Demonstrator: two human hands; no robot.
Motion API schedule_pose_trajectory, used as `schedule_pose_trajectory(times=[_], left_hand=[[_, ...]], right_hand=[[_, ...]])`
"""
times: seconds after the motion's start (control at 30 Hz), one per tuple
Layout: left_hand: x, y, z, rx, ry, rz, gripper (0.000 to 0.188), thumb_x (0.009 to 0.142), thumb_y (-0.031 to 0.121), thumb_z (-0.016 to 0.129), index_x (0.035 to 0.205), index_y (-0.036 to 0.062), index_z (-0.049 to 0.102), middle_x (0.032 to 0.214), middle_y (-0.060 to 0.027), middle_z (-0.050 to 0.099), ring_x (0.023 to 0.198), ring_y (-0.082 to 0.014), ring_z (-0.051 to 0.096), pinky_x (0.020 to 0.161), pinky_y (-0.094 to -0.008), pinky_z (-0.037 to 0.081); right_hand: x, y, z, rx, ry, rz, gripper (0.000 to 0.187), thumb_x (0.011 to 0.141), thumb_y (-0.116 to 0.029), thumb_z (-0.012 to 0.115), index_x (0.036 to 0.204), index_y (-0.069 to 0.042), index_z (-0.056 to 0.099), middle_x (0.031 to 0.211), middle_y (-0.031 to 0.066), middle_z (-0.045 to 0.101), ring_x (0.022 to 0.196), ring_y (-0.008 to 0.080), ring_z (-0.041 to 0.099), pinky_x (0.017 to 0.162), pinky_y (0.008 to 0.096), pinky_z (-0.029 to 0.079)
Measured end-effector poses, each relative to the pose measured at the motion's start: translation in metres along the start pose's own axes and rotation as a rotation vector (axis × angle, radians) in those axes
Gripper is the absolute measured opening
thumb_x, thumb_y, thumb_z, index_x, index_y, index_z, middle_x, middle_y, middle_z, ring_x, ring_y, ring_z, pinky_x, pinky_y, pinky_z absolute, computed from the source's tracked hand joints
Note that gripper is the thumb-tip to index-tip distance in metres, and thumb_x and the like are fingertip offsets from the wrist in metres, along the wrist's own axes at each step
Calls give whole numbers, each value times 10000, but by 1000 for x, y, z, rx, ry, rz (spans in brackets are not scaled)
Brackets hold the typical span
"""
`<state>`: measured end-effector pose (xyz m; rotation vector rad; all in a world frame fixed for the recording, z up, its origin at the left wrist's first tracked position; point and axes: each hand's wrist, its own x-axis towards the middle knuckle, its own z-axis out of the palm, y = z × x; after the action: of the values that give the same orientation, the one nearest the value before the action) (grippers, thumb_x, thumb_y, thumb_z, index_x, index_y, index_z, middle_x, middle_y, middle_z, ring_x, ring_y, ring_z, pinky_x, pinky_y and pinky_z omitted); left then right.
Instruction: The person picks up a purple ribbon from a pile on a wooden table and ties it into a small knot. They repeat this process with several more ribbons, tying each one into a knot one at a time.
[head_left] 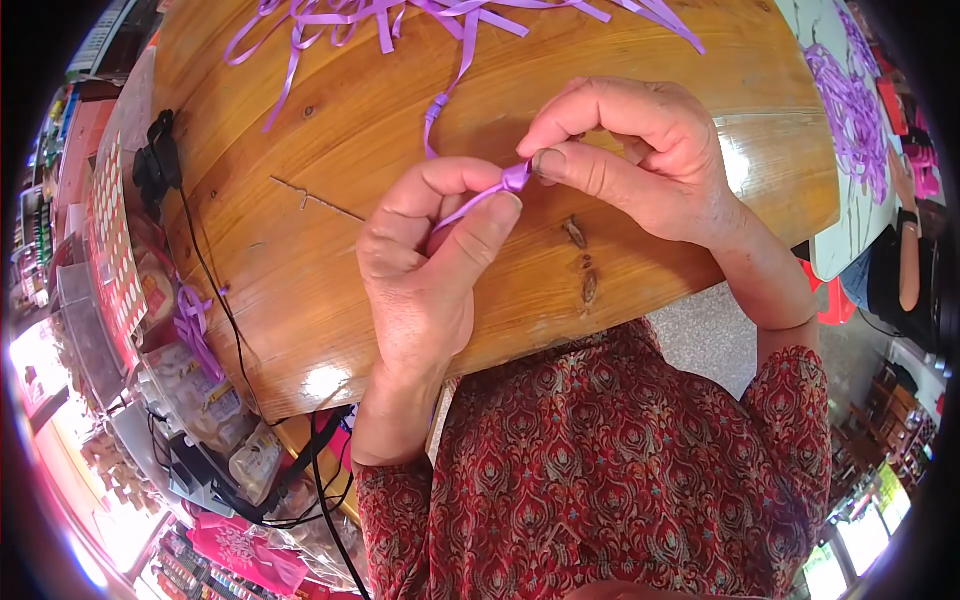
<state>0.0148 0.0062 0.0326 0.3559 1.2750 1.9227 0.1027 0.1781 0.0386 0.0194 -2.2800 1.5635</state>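
Observation:
A purple ribbon with a folded knot is pinched between both hands above the wooden table. My left hand is closed, thumb and forefinger gripping the ribbon just left of the knot. On the other side my right hand pinches the ribbon's short end at the fingertips. From the left hand a strand runs up past a small second knot toward a pile of loose purple ribbons at the table's far edge. Part of the strand is hidden behind the left fingers.
A thin twisted wire-like piece lies left of my hands on the wooden table. A black cable crosses its left side. Bags and boxes crowd the left. Another purple ribbon heap covers a white table, near a person's arm.

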Motion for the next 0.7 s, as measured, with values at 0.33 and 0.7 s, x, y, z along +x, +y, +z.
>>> schedule_pose_trajectory(times=[0.33, 0.7], left_hand=[[-3, 2, 5, 60, 92, 57, 115, 795, -40, 661, 897, 10, 645, 773, 23, 611, 654, -13, 487, 589, -149, 375], [-2, 1, 1, -50, -50, -21, 135, 819, -59, 611, 940, -8, 640, 899, -60, 656, 835, -98, 606, 776, -203, 475]], right_hand=[[3, 0, -2, -78, -21, -126, 205, 772, -17, 658, 976, -9, 647, 889, 97, 637, 782, 183, 620, 679, 259, 478], [0, 4, -1, -343, -51, -406, 393, 641, -105, 741, 1021, -34, 669, 880, 80, 607, 721, 207, 578, 608, 304, 462]])
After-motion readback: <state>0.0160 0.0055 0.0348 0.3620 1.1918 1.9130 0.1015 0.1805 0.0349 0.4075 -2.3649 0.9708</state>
